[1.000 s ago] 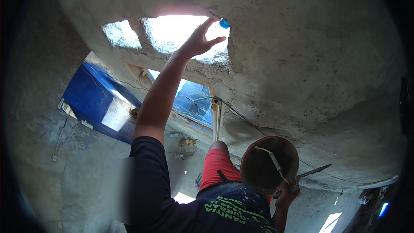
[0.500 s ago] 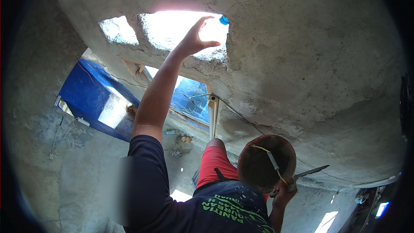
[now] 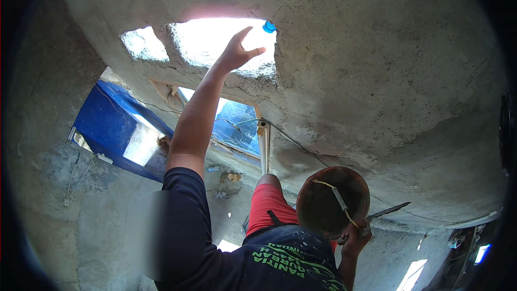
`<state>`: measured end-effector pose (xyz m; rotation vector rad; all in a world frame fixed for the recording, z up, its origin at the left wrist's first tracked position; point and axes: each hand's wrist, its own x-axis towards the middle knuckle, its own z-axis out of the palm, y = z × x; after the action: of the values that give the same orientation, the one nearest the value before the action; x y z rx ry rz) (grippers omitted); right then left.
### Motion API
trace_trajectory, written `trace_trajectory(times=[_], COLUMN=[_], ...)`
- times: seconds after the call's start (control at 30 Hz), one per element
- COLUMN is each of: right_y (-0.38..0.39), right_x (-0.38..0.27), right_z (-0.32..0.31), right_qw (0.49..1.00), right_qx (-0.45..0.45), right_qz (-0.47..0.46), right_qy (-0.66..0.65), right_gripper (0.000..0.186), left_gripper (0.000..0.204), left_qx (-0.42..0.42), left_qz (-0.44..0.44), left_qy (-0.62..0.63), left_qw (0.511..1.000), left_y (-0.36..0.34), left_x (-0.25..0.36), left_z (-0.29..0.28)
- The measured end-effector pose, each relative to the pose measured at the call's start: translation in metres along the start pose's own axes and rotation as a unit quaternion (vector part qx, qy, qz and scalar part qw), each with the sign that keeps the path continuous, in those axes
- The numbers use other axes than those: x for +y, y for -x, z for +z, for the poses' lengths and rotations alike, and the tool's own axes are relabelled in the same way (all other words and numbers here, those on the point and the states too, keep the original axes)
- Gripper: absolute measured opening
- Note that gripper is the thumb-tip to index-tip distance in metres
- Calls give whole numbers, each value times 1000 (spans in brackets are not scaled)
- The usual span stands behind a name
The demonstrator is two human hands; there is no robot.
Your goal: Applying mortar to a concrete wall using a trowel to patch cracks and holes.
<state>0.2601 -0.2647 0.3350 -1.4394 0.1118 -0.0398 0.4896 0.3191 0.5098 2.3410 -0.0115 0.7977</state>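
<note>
Yeah, left hand (image 3: 235, 54) gapes, fingers apart, near the blue cap (image 3: 269, 27) upper centre; right hand (image 3: 355, 240) clamps bucket (image 3: 323, 202) and blade (image 3: 390, 210) lower right.

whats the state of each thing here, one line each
Left hand: raised, open, empty
Right hand: closed on the tool
Tool: held, blade sticking out to the right
Bucket: uncovered, contents too dark to tell
Bucket handle: lying across the mouth
Hole: bright with light
Blue piece: at the hole's corner, apart from left hand

Dark short-sleeved shirt (image 3: 229, 264), green lettering (image 3: 280, 263), pale specks (image 3: 308, 238); red shorts (image 3: 265, 205), black strap (image 3: 275, 217); fingers (image 3: 243, 34) bare.
</note>
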Motion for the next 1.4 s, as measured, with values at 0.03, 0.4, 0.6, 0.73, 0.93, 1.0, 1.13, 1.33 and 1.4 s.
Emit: trace_trajectory(times=[0.03,0.4,0.6,0.73,0.93,1.0,1.13,1.33,1.4], right_y=[1,-1,-1,1,-2,-2,-2,-1,0], right_x=[0,7,6,-1,4,3,10,8,6], right_z=[0,-4,-4,1,-1,0,-5,-3,-1], right_qw=[1000,1000,1000,999,1000,1000,1000,1000,1000], right_qx=[-1,2,4,8,1,-12,-2,2,-3], right_qz=[0,8,6,29,5,10,0,-2,4], right_qy=[1,-1,-6,19,0,8,3,4,2], right_gripper=[9,8,8,14,9,9,9,9,10], left_gripper=[97,92,94,94,110,125,125,112,88], left_qx=[1,-20,-23,-24,-33,-57,-66,-81,-58], left_qz=[-1,2,-16,-17,-7,-8,1,31,34], left_qy=[0,-15,-17,-21,-3,-5,-12,54,115], left_qw=[1000,1000,999,999,999,998,998,995,991], left_y=[1,-8,-13,-9,-6,-4,-3,5,17], left_x=[1,2,-5,-1,8,2,-9,-2,-4], left_z=[1,3,5,5,-1,-6,-6,-28,-40])
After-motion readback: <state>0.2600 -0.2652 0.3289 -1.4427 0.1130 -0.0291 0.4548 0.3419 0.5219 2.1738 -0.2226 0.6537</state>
